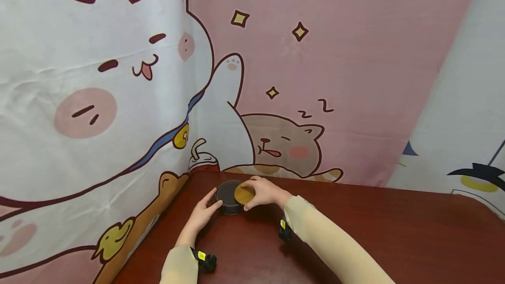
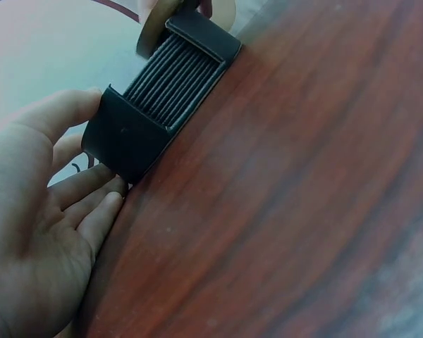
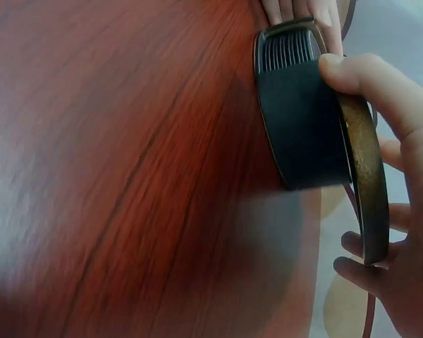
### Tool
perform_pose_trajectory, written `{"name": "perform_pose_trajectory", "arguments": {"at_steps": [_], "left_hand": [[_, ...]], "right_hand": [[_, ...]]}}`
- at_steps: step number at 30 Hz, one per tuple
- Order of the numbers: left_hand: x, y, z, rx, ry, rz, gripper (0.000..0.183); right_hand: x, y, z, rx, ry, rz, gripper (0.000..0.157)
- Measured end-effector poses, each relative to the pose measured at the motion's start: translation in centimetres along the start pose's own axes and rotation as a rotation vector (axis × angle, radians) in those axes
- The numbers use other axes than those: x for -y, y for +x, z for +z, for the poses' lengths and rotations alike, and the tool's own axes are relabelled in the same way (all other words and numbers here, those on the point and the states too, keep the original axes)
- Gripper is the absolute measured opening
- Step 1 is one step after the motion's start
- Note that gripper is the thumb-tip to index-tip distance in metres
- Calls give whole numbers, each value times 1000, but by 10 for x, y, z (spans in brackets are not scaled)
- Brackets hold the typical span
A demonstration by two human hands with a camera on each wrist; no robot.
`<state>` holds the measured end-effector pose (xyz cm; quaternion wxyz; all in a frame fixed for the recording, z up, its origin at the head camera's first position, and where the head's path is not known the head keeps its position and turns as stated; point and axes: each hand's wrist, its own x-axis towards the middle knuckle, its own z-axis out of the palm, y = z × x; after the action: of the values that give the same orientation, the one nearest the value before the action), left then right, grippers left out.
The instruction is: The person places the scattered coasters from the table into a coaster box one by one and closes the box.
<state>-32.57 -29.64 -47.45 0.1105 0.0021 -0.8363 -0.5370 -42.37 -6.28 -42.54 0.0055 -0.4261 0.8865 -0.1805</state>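
Observation:
A round black coaster holder (image 1: 226, 195) stands on the table, with a stack of dark coasters (image 2: 173, 81) showing through the opening in its side. My left hand (image 1: 203, 214) holds the holder's left side, thumb at the near edge and fingers around the far side. Between thumb and fingers, my right hand (image 1: 267, 192) grips a round golden-brown coaster (image 1: 243, 194). This coaster overlaps the right part of the holder's top in the head view. The right wrist view shows its thick rim (image 3: 366, 176) right at the holder's top edge, with the thumb near the side opening.
The dark red wooden table (image 1: 375, 227) stretches to the right and toward me. Behind and to the left hangs a cartoon-printed cloth (image 1: 343, 47) that meets the table's edges. Each wrist wears a small black camera (image 1: 285, 229).

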Motion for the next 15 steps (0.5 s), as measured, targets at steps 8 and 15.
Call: {"name": "perform_pose_trajectory", "arguments": {"at_steps": [8,15], "left_hand": [[-28,-12,-1,30,-24,4,57],[-31,-15,-2,25,-1,2,57]], "right_hand": [[14,11,5,32,29,-32,73],[23,12,7,18,53,-41,66]]}}
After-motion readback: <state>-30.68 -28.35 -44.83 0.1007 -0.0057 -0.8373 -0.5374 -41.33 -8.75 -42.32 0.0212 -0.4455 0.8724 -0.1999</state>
